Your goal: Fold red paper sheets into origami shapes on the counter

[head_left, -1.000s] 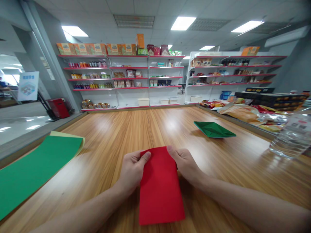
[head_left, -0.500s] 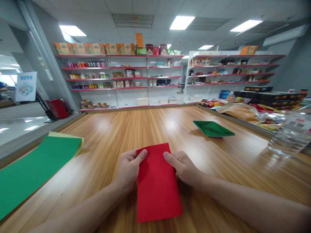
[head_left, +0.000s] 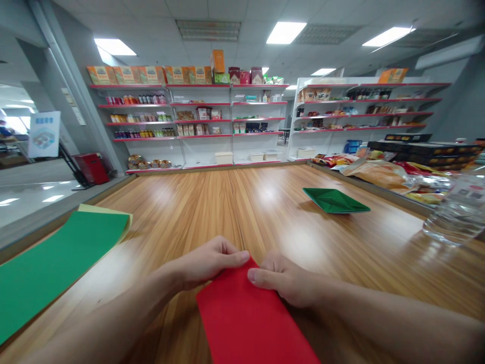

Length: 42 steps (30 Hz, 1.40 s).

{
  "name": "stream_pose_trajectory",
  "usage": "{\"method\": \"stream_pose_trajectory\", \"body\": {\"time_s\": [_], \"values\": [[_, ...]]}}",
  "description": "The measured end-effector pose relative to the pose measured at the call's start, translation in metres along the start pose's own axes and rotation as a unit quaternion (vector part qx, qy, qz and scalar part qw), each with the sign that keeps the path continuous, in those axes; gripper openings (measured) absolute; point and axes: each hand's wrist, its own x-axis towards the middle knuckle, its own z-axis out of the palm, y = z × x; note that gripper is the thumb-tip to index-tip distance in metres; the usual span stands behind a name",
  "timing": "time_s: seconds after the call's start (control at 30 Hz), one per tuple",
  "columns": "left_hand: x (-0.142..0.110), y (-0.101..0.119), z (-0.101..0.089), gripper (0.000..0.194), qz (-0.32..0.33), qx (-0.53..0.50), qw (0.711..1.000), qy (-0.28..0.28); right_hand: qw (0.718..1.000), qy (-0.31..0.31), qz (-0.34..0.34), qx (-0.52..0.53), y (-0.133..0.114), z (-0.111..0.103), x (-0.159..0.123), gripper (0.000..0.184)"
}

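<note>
A sheet of red paper (head_left: 250,318), which looks folded, is held between both hands, its near end cut off by the bottom of the view. My left hand (head_left: 214,260) pinches the far corner, thumb on top and fingers tucked behind. Just to the right, my right hand (head_left: 282,278) grips the edge close to that same corner, its thumb pressed on the upper face. The fingers under the paper are hidden. Beyond my right hand, a folded green paper piece (head_left: 335,200) rests on the wooden table (head_left: 182,202).
Green paper sheets (head_left: 64,258) with a pale yellow one beneath lie at the left. A clear plastic bottle (head_left: 454,215) stands at the right, near packaged snacks (head_left: 382,174) and black boxes (head_left: 420,151). Stocked shelves (head_left: 197,121) line the back.
The red paper has turned, its far end now angled to a corner, and come nearer to me. My left hand has shifted right along it to that corner, closer to my right hand.
</note>
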Motion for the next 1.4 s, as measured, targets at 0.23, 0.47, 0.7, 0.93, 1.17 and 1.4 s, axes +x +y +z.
{"method": "stream_pose_trajectory", "body": {"time_s": [0.23, 0.47, 0.7, 0.93, 1.17, 1.4], "values": [[0.011, -0.007, 0.007, 0.042, 0.106, 0.027, 0.988, 0.109, 0.997, 0.027, 0.050, 0.047, -0.002, 0.001, 0.005, 0.057], [0.015, -0.016, 0.002, 0.040, 0.105, -0.016, 0.986, 0.126, 0.997, 0.045, 0.068, -0.014, -0.006, -0.003, 0.003, 0.058], [0.016, -0.022, 0.001, 0.041, 0.101, -0.034, 0.981, 0.163, 0.994, -0.010, 0.102, -0.036, -0.011, -0.010, 0.000, 0.053], [0.022, -0.027, -0.007, 0.042, 0.105, -0.034, 0.977, 0.184, 0.990, -0.014, 0.141, 0.023, -0.005, -0.017, 0.003, 0.046], [0.022, -0.029, -0.005, 0.043, 0.130, -0.014, 0.972, 0.195, 0.987, -0.015, 0.158, -0.021, -0.017, -0.022, 0.002, 0.041], [0.022, -0.029, -0.002, 0.045, 0.166, 0.040, 0.959, 0.225, 0.974, 0.003, 0.173, -0.148, -0.020, -0.031, 0.001, 0.031]]}}
